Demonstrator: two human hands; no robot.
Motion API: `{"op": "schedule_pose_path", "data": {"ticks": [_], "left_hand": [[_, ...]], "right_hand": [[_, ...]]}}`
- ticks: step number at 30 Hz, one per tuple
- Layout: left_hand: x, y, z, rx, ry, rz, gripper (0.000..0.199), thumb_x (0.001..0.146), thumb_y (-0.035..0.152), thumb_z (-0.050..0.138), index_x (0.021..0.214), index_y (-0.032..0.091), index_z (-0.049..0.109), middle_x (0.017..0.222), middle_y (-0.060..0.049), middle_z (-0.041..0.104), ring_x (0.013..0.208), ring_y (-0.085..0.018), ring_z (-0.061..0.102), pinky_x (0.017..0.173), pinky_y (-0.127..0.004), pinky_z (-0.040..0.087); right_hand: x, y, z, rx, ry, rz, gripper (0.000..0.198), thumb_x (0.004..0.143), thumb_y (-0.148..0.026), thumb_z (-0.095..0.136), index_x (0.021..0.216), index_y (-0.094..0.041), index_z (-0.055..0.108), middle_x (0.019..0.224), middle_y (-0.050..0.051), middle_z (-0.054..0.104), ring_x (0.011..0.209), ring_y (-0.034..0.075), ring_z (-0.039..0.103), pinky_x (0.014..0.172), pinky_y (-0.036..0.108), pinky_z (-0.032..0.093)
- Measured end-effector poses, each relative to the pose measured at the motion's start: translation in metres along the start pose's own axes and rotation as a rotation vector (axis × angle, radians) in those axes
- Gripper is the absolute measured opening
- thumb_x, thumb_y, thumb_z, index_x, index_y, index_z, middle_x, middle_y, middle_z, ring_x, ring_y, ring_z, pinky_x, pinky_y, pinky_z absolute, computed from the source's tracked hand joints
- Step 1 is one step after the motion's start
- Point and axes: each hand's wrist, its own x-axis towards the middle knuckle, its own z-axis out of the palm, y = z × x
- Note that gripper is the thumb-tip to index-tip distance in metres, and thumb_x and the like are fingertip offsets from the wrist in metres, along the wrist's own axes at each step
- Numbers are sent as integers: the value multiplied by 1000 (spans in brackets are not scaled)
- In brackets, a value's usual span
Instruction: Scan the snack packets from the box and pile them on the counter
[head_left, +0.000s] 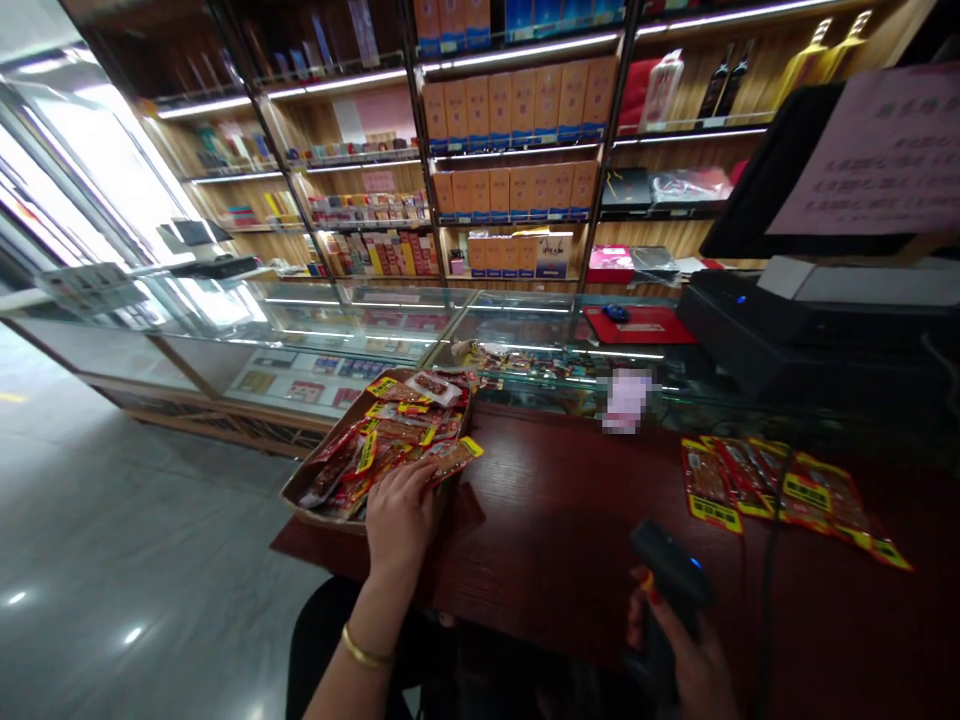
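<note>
My left hand (399, 505), a gold bangle at its wrist, is at the right side of an open cardboard box (330, 518). Its fingers close on the near end of a snack packet (457, 457), red and yellow with a clear window, which sticks out past the box's rim. Many similar packets (397, 428) lie heaped inside. Low on the right, my right hand (686, 645) grips a black barcode scanner (667, 565) with a blue light, its head tipped up and leftward. Several more packets (787, 490) are spread on the dark red wooden counter (540, 500) beyond the scanner.
A glass display case (360, 325) runs along the back of the counter. To the right stand a monitor (780, 170) and a black machine (825, 330). A dark cable (769, 570) crosses the counter. A mouse (616, 313) rests on a red mat. Stocked shelves (517, 150) line the wall.
</note>
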Motion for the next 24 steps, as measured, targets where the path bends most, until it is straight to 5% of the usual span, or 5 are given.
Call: {"op": "schedule_pose_path", "data": {"ticks": [6,12,19,22,24], "left_hand": [[13,-20,-8,-38,-90,20,34,96,44,56,114,23,76,129,-10,74,125,-31,64,110,-48,49],[18,-29,-4,71,-150,-115,48,92,42,62,132,15,64,127,-16,72,120,-35,65,104,-51,49],[17,-7,-22,67,-41,-118,41,84,35,73,122,22,71,118,-13,67,119,-37,60,106,-53,47],[5,11,-23,-135,16,-4,39,89,30,67,128,25,67,127,-9,66,122,-31,62,107,-44,50],[-6,23,-17,-219,-74,47,40,90,27,67,130,28,65,127,-7,69,117,-28,66,104,-41,54]], "right_hand": [[-1,1,-3,9,-25,6,52,68,-52,95,104,-22,73,67,-3,75,49,14,66,46,23,54],[-1,0,-2,-25,-41,-33,51,71,-53,93,105,-20,73,67,-3,75,51,15,66,49,24,55],[-3,1,1,-94,-8,-73,54,65,-58,94,99,-20,77,63,-2,74,47,17,66,46,26,54],[-10,3,5,-311,-35,-186,49,69,-64,88,85,-19,80,60,2,74,50,19,68,51,28,56],[-19,2,10,-514,-93,-219,48,74,-67,83,74,-19,79,59,6,75,54,22,70,56,30,57]]}}
